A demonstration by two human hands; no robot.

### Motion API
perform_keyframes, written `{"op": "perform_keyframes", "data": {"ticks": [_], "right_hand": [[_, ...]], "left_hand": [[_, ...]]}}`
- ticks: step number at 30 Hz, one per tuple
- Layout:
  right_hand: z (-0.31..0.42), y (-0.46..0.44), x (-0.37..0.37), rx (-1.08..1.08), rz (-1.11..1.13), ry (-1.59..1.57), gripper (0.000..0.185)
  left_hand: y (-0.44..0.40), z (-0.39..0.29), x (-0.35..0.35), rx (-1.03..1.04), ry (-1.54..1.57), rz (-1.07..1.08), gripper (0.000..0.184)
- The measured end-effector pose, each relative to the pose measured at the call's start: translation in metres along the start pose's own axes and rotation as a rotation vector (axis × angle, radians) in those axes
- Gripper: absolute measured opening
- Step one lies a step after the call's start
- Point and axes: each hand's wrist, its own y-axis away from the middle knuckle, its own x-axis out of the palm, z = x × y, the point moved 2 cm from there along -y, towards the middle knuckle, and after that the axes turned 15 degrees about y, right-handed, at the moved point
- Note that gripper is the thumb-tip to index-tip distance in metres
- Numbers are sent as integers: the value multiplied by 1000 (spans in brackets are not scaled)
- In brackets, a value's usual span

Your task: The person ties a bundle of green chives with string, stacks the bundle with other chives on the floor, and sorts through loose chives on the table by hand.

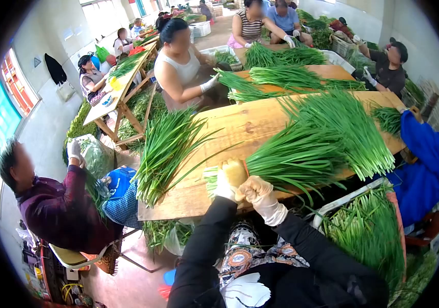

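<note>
My left hand [232, 177], in a pale glove, is closed around the stem end of a bunch of green chives [294, 159]. The pale cut ends [210, 180] stick out to the left of it, and the leaves fan out to the right over the wooden table [194, 197]. A thin reddish band [246, 167] shows on the stems beside my left fingers. Just below, my right hand [261, 197] wears a light glove and has its fingers pinched together near my left wrist. What it pinches is too small to make out.
Another chive pile [347, 128] lies at the right, and a loose one [165, 151] at the left edge. A cart of chives [368, 231] with a white rail stands at my right. Several people sit around; a person in dark purple [68, 210] is at my left.
</note>
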Motion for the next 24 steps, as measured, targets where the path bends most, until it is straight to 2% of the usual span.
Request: {"op": "perform_keyframes", "data": {"ticks": [1, 3, 5, 6, 7, 9, 10, 11, 13, 14, 15, 17, 18, 19, 21, 24], "right_hand": [[1, 1, 2, -136, -38, 92, 19], [-1, -2, 4, -133, -32, 117, 18], [-13, -14, 5, 136, 33, -209, 10], [-11, -28, 0, 280, 26, -508, 11], [-27, -38, -1, 372, -133, -573, 12], [-46, -58, -14, 283, -166, -390, 16], [-51, -60, -20, 234, -68, -301, 21], [-57, -54, -22, 303, 66, -776, 43], [-15, -37, -40, -174, 290, 1106, 79], [-17, -28, -41, -135, 398, 1183, 103], [-29, -23, -43, -164, 445, 1234, 108], [-33, -35, -49, -183, 531, 1449, 116], [-38, -44, -51, -197, 557, 1418, 117], [-40, -54, -51, -182, 623, 1414, 113], [-36, -72, -52, -113, 738, 1327, 106], [-53, -84, -50, -89, 823, 1237, 104]], "left_hand": [[1, 0, -3, 12, 24, 70, 27], [-2, 7, 8, 12, 14, 112, 30], [-7, 14, 15, 68, 121, 134, 52], [-5, 7, 2, 144, 58, 167, 68], [4, -7, -28, 64, 63, 187, 82], [10, -17, -45, 2, 112, 94, 90], [13, -12, -37, 7, 109, 85, 88], [17, -2, -22, 26, 75, 62, 87], [23, 12, -13, 160, -132, -35, 85], [22, 19, -11, 163, 9, -24, 94], [20, 16, -18, 156, 10, -21, 94], [12, 8, -42, 117, 125, 124, 108], [5, 10, -44, 102, 119, 182, 120], [-2, 14, -43, 97, 97, 196, 121], [-17, 17, -47, 36, 113, 368, 117], [-25, 27, -39, 42, 159, 360, 119]]}}
